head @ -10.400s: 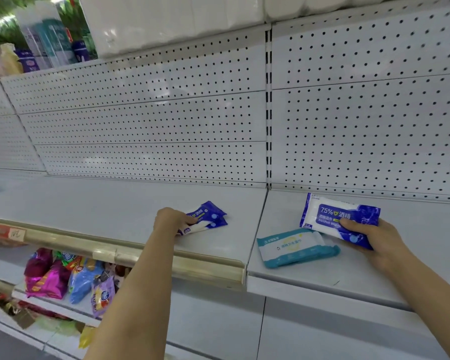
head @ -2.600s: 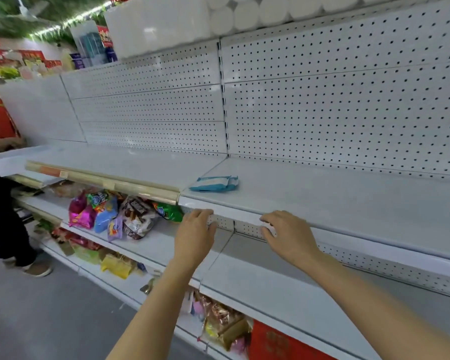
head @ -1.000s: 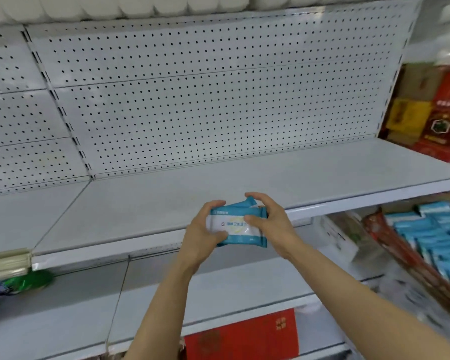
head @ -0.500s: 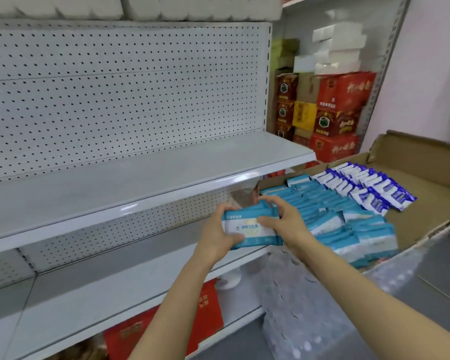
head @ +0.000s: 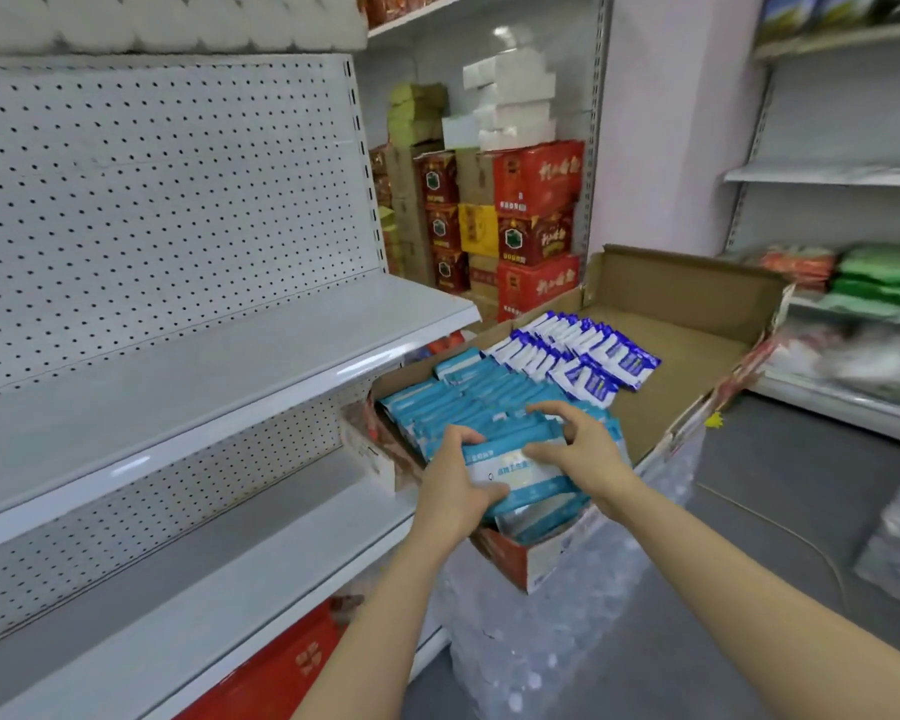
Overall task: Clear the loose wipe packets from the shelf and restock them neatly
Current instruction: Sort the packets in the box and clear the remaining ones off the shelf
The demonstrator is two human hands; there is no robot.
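1. Left hand (head: 450,498) and right hand (head: 583,452) both grasp one teal wipe packet (head: 515,472), fingers curled round its ends
2. Packet sits low over the near end of the cardboard box (head: 697,350), touching the teal packets (head: 468,402) packed there
3. Blue-and-white packets (head: 578,350) lie behind them
4. White shelf (head: 188,366) stands left of the box

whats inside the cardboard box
The cardboard box holds rows of teal wipe packets and, behind them, blue-and-white wipe packets. Its right side is bare. Both hands hold one teal packet over the front, hiding what lies beneath.
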